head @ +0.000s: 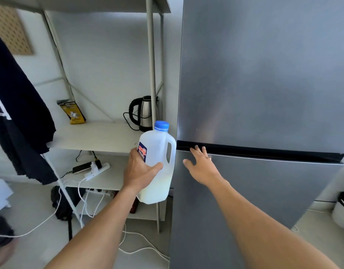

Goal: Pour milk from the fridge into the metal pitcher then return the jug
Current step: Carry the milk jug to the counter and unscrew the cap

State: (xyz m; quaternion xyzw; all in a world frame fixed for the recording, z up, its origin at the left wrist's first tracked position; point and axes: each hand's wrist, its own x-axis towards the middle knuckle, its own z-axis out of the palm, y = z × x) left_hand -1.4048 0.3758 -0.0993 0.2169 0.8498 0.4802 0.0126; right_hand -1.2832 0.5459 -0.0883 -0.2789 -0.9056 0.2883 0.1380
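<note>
Before fridge (264, 74): one milk jug (157, 150), blue cap (161, 126) on, upright, gripped round body by left hand (140, 173); right hand (201, 166) flat, fingers spread, against lower door (264, 191). One kettle (145, 113) on shelf (97, 136).

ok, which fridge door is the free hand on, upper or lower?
The lower door: the right hand spreads open on its top left corner, fingertips at the dark gap beneath the upper door.

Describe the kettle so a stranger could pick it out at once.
Start at the tall grey fridge; to its left stands a white shelf unit. On the shelf above the power strip, nearest the fridge, sits the kettle: shiny steel with a black handle and cord, unlike the yellow bag further along.
</note>
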